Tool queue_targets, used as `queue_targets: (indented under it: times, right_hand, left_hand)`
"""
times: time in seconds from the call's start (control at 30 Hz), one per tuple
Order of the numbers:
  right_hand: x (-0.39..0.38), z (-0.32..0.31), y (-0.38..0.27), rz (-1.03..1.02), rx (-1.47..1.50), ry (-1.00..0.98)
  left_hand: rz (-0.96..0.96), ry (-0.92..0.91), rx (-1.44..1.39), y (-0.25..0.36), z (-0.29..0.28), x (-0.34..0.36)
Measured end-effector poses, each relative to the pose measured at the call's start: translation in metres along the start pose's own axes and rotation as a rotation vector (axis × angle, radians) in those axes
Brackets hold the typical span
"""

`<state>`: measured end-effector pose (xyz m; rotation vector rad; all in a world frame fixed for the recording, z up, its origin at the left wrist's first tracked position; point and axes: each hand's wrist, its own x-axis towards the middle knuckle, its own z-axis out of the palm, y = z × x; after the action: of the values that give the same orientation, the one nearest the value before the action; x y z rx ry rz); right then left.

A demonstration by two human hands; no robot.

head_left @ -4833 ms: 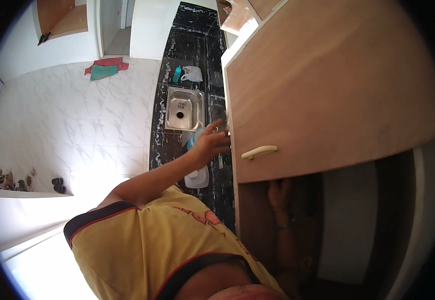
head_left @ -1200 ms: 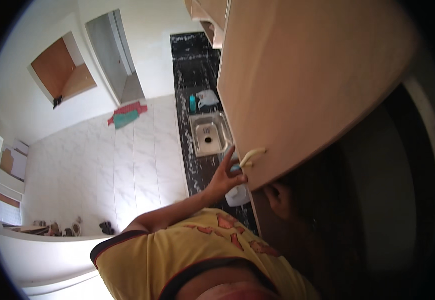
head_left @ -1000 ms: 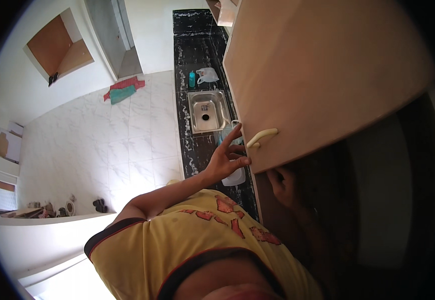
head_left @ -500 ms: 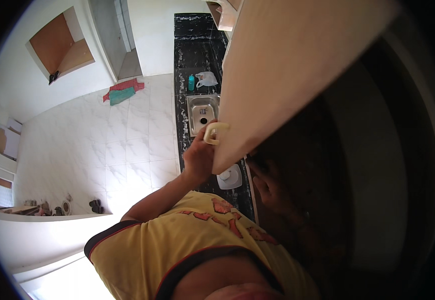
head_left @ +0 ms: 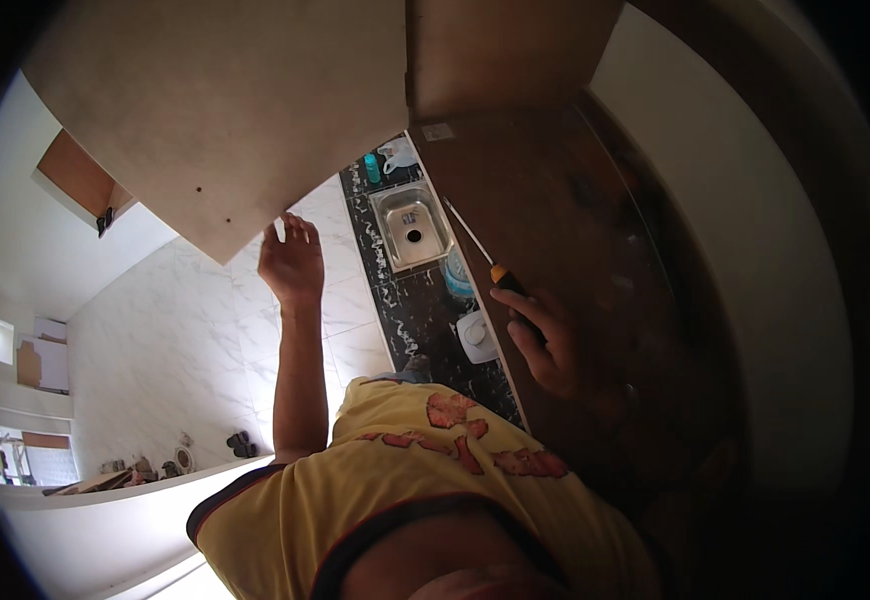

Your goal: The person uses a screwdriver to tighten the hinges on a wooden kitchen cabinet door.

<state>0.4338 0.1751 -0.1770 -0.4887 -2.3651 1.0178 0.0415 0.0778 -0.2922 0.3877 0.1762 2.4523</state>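
A wooden cabinet door (head_left: 215, 120) stands wide open on the upper left, two small dark holes near its lower corner. My left hand (head_left: 292, 265) is raised at the door's lower edge, fingers spread and fingertips at that edge; whether they press on it I cannot tell. In the dim cabinet interior (head_left: 605, 260), my right hand (head_left: 547, 350) is closed around a screwdriver (head_left: 500, 278) with a black and orange handle. Its long metal shaft points up and left, toward the front edge of the cabinet. Shadow hides part of the right hand and forearm.
Below runs a black marbled counter (head_left: 400, 315) with a steel sink (head_left: 380, 225), a teal bottle (head_left: 372, 168), a white plastic bag (head_left: 397, 155), a blue container (head_left: 457, 275) and a white container (head_left: 477, 337). Dark shoes (head_left: 242, 443) lie by the wall at lower left.
The cabinet door has swung open to the left, my left hand moving with it from beside the handle to the edge. The right hand's screwdriver has come into sight inside the cabinet.
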Motion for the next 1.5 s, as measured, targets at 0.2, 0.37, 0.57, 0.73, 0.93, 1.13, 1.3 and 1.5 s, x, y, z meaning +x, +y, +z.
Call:
queue_targets:
  times: [0.2, 0.37, 0.57, 0.73, 0.93, 1.13, 1.3, 1.5]
  right_hand:
    - [-0.003, 0.000, 0.005, -0.048, -0.010, -0.008]
    - [-0.005, 0.002, 0.008, -0.065, -0.022, 0.002]
    - [-0.003, 0.000, 0.013, -0.036, -0.022, -0.031]
    - [-0.004, 0.000, 0.014, -0.050, -0.005, -0.025]
    - [-0.002, 0.002, 0.015, -0.074, -0.001, -0.014]
    - [-0.002, -0.001, 0.015, -0.082, -0.008, -0.029]
    - [-0.002, -0.002, 0.014, -0.097, -0.050, -0.031]
    - [-0.001, -0.001, 0.014, -0.033, 0.032, 0.019]
  left_hand:
    - [0.044, 0.256, 0.226, 0.009, -0.018, 0.100]
    - [0.028, 0.220, 0.214, 0.009, -0.040, 0.165]
    - [-0.023, 0.290, 0.176, 0.002, -0.039, 0.211]
    - [-0.047, 0.294, 0.204, 0.006, -0.048, 0.229]
    - [-0.335, 0.080, 0.418, -0.081, -0.014, 0.182]
    - [-0.338, -0.031, 0.470, -0.155, 0.000, 0.166]
    - [-0.309, -0.098, 0.437, -0.153, -0.012, 0.174]
    - [-0.212, -0.051, 0.131, -0.120, -0.021, 0.159]
